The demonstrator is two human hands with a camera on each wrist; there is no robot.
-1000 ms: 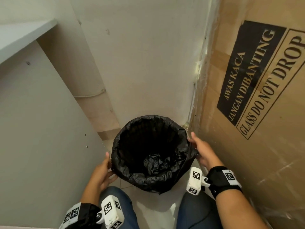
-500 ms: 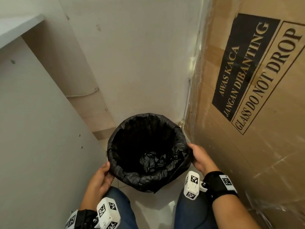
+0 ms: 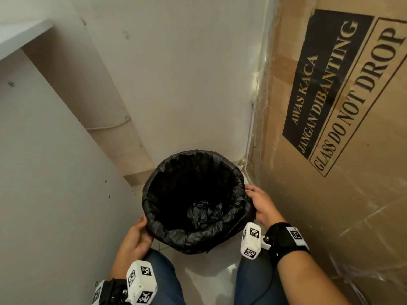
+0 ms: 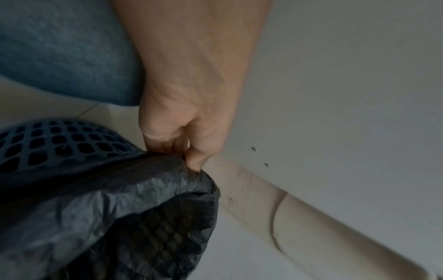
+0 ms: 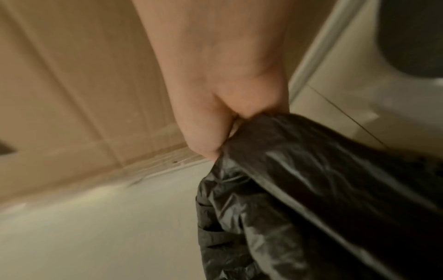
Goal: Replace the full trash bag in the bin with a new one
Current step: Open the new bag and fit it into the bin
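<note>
Both hands' grip on bag

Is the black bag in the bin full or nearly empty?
Nearly empty. The head view looks down the bag to crumpled plastic at the bottom, with no trash visible; its edge is folded over the bin rim.

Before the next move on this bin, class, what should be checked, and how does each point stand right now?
1. Left hand grips the black bag at the rim: ok.
2. Right hand grips the bag's other side: ok.
3. Bag folded over the whole rim of the mesh bin: ok in the head view.
4. Bag bottom reaches the bin floor: cannot tell.
5. Room beside the cardboard box: tight, the right hand is close to it.
</note>
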